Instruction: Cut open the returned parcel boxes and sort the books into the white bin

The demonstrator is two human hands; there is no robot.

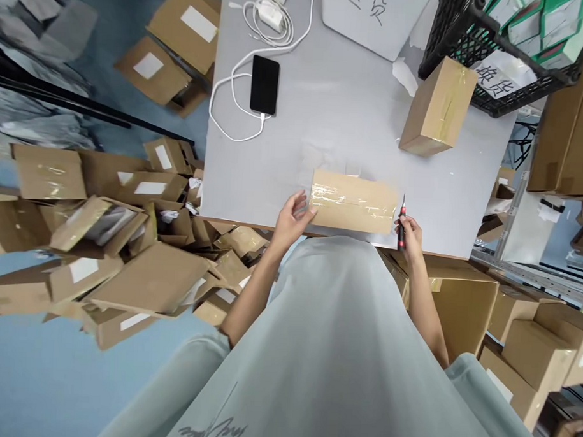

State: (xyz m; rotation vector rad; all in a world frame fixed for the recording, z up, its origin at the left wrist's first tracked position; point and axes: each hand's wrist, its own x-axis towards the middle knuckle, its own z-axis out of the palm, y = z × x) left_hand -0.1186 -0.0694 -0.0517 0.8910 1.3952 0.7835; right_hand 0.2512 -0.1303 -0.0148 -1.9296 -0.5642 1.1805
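At the near edge of the table [334, 105] lies a taped box [353, 201]. The left hand [290, 220] has its thumb at the box's left end, its fingers parted. The right hand [412, 235] holds a pointed tool [402, 230] in its fingers, just beside the box's right end. Farther back are a second box [437, 109], right, a phone [264, 85], left, and a black crate [451, 33].

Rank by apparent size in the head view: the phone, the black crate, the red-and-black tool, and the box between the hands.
Largest to smallest:
1. Black crate, even partly cut off by the picture's edge
2. Box between the hands
3. Phone
4. Red-and-black tool, partly covered by fingers
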